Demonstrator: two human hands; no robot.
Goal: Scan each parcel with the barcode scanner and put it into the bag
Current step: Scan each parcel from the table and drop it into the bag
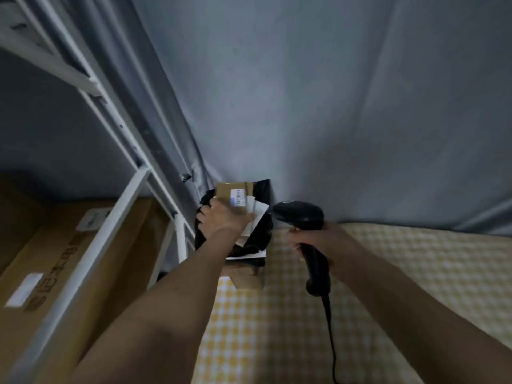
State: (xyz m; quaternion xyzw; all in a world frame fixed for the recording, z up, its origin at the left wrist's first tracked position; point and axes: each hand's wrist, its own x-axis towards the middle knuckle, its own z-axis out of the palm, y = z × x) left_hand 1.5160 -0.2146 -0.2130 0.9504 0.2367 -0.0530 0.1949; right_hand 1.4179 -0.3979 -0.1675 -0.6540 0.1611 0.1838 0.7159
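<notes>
Parcel (232,195) in left hand (221,217) above black bag (256,234), beside scanner (300,216).

Dim, soft overall blur, wide-angle edge bending, faint shadows

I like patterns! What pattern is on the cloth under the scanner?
Yellow and white checks on the cloth, seen in the head view.

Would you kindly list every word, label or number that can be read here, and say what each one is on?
Large cardboard box under the white rack: dark printed characters along its side, too blurred to quote.
White stickers on that box: blank or illegible.
Small brown parcel in the left hand: white label with a blue patch and a barcode, print too small to read.
Barcode scanner: no readable marking.
</notes>
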